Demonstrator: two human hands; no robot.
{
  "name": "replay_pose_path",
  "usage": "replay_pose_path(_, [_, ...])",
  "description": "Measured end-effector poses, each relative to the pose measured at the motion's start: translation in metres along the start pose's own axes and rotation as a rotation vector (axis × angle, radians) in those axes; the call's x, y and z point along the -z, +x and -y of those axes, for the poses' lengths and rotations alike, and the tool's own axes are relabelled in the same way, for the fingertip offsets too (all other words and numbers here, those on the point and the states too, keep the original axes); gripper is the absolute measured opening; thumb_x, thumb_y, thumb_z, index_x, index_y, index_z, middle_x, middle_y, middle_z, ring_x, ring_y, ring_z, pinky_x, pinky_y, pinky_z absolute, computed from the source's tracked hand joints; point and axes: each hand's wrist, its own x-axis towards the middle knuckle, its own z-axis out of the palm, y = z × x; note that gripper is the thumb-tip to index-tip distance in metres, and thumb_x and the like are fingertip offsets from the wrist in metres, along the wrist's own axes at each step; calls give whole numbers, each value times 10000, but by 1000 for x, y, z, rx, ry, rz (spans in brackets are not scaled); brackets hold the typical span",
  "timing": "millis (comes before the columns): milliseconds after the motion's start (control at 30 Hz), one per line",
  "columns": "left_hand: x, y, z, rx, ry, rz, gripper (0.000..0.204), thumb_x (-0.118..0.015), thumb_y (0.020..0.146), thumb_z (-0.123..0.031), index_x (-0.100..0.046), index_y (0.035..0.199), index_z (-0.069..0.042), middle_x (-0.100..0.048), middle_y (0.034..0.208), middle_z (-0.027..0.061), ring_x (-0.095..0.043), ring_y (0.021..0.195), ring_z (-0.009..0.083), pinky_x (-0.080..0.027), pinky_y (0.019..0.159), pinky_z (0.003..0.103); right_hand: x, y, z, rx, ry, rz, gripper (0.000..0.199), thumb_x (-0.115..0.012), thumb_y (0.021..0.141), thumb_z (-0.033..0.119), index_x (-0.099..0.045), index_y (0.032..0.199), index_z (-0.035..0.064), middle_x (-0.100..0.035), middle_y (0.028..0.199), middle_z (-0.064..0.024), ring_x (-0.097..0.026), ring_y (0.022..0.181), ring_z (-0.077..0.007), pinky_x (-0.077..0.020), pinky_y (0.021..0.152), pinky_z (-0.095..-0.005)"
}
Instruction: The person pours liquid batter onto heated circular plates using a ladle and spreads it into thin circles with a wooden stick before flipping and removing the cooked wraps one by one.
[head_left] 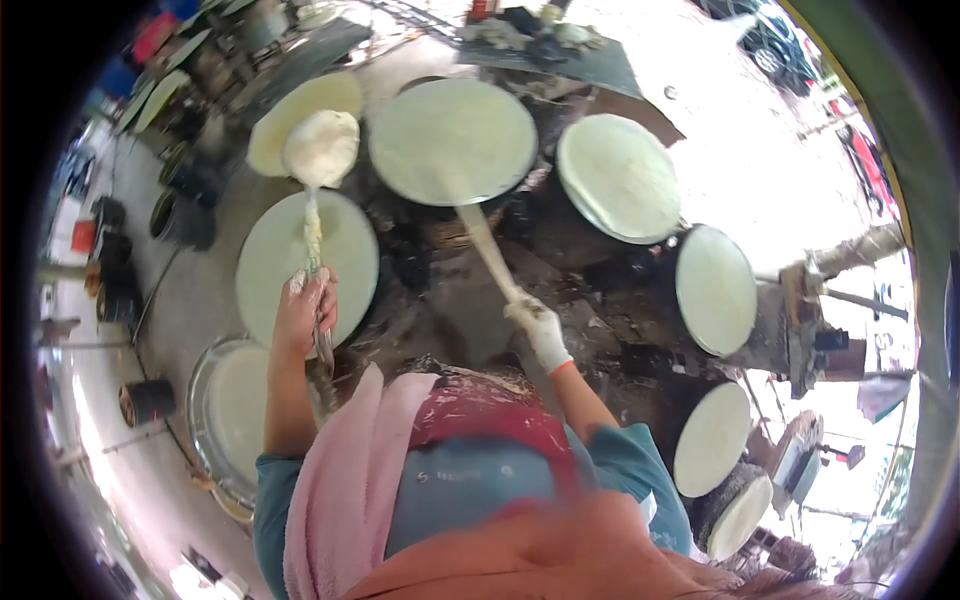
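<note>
overhead, seven round pale griddles (452, 140); left hand (305, 310) holds one ladle (320, 148).

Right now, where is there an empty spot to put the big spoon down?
Bare dark surface lies between the left hand holding the ladle and the gloved right hand. The ring of round white-coated pans is crowded, nearly edge to edge.

My bare left hand (305, 310) grips a thin metal ladle handle (318, 300), dull and crusted with pale batter; its bowl (321, 148) brims with smooth, creamy, matt liquid. My right hand (540, 328), in a white glove that looks like thin rubber, holds a pale wooden stick (485, 250). The round griddles (452, 140) carry matt off-white film. A soft pink cloth (345, 480) drapes over my front.
</note>
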Motion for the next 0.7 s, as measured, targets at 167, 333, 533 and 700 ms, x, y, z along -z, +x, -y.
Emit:
replay_pose_path(167, [-131, 36, 4, 522, -1004, 609, 261, -335, 976, -132, -452, 1034, 94, -360, 579, 8, -381, 371, 96, -286, 339, 225, 164, 28, 35, 150, 366, -418, 241, -656, 863, 306, -603, 977, 100, -550, 683, 37, -515, 614, -68, -400, 584, -218])
replay_pose_path(333, [-235, 51, 13, 810, -1385, 837, 389, -235, 996, -151, -347, 1159, 184, -406, 644, 38, -433, 409, 105, -331, 439, 245, 256, 109, 55, 41, 498, -534, 223, -717, 811, 296, -554, 842, 148, -567, 609, 23, -318, 314, -63, -217, 290, -242])
replay_pose_path(533, [-311, 73, -36, 793, -1179, 750, 354, -251, 1008, -160, -369, 1138, 147, -397, 601, 8, -408, 375, 79, -319, 424, 236, 301, 204, 64, 342, 353, -684, 399, -716, 753, 91, -551, 1114, 49, -632, 818, -48, -561, 620, -152, -450, 571, -278])
replay_pose_path(700, [-334, 120, -52, 808, -1063, 746, 306, -318, 995, -147, -407, 1089, 129, -375, 626, 9, -373, 387, 65, -301, 392, 226, 305, 243, 95, 124, -124, -909, 513, -693, 655, 57, -546, 1143, -3, -670, 907, -151, -653, 781, -242, -515, 733, -337])
